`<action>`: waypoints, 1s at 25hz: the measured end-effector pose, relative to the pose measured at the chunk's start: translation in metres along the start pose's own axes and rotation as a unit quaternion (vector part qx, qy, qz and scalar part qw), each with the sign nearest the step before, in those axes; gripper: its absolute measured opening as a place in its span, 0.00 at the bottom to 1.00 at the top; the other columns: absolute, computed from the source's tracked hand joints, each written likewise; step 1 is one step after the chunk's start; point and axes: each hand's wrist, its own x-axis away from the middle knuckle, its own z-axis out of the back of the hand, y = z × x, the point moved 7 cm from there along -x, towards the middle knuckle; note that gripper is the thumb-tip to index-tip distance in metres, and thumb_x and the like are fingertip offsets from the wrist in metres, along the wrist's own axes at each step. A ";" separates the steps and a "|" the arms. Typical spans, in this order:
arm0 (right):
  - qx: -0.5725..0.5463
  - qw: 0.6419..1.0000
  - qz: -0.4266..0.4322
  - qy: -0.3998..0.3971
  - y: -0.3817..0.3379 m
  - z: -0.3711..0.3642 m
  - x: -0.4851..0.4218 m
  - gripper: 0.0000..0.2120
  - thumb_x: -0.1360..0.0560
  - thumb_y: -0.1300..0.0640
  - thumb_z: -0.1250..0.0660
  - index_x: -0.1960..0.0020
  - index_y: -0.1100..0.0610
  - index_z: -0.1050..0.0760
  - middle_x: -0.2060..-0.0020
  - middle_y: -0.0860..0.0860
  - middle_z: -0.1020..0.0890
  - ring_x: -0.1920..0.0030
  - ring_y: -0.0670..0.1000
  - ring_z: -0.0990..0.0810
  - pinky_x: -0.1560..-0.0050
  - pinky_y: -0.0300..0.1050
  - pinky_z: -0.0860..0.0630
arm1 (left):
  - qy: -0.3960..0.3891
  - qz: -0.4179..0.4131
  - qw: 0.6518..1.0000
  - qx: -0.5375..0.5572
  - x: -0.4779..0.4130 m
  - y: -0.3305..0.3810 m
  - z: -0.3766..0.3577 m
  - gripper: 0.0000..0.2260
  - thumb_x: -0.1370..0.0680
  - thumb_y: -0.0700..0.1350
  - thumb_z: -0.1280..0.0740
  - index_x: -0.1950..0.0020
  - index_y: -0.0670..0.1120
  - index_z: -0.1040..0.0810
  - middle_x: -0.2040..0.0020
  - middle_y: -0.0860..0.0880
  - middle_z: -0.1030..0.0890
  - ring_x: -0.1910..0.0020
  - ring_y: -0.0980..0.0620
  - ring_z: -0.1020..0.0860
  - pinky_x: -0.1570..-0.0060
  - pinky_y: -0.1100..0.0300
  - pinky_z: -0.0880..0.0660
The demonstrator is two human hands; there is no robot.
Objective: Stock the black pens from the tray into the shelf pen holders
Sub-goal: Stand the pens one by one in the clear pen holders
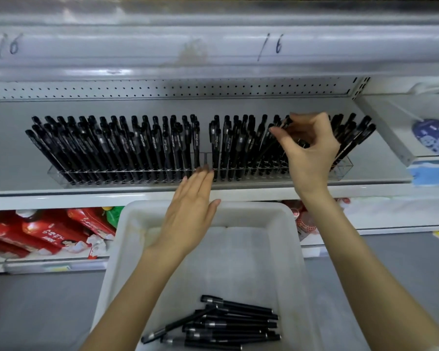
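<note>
Two clear pen holders stand side by side on the shelf, the left holder (58,174) and the right holder (345,165), both packed with upright black pens (127,145). My right hand (307,145) is over the right holder and pinches the top of a black pen (285,124) among the others. My left hand (190,211) lies flat with straight fingers, its fingertips at the front of the holders where the two meet. Below, a white tray (137,224) holds several loose black pens (226,325) at its near end.
The white shelf edge (86,196) runs across in front of the holders. Red packaged goods (48,231) lie on the lower shelf at left. A blue and white package (433,140) sits at the right. Grey floor shows either side of the tray.
</note>
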 end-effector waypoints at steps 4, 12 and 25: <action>0.017 0.999 0.010 -0.032 0.006 -0.005 0.002 0.12 0.31 0.58 0.25 0.52 0.55 0.26 0.61 0.41 0.23 0.60 0.36 0.22 0.54 0.33 0.24 | -0.001 -0.002 1.000 -0.009 -0.001 -0.001 -0.002 0.25 0.20 0.48 0.39 0.26 0.41 0.40 0.27 0.44 0.36 0.27 0.48 0.40 0.28 0.57 0.54; 0.049 0.991 0.009 -0.124 0.014 -0.014 -0.001 0.10 0.30 0.61 0.26 0.51 0.62 0.21 0.59 0.44 0.20 0.59 0.35 0.20 0.52 0.32 0.23 | -0.009 -0.006 1.000 0.003 0.000 -0.001 -0.003 0.26 0.20 0.48 0.40 0.24 0.43 0.44 0.25 0.46 0.40 0.25 0.50 0.45 0.27 0.59 0.55; 0.078 0.972 -0.025 -0.218 0.006 -0.028 -0.014 0.09 0.32 0.61 0.25 0.53 0.55 0.21 0.59 0.45 0.20 0.59 0.42 0.19 0.53 0.33 0.23 | -0.006 0.000 1.000 0.028 0.002 -0.002 -0.006 0.26 0.20 0.46 0.39 0.25 0.42 0.44 0.25 0.45 0.41 0.25 0.49 0.45 0.27 0.59 0.53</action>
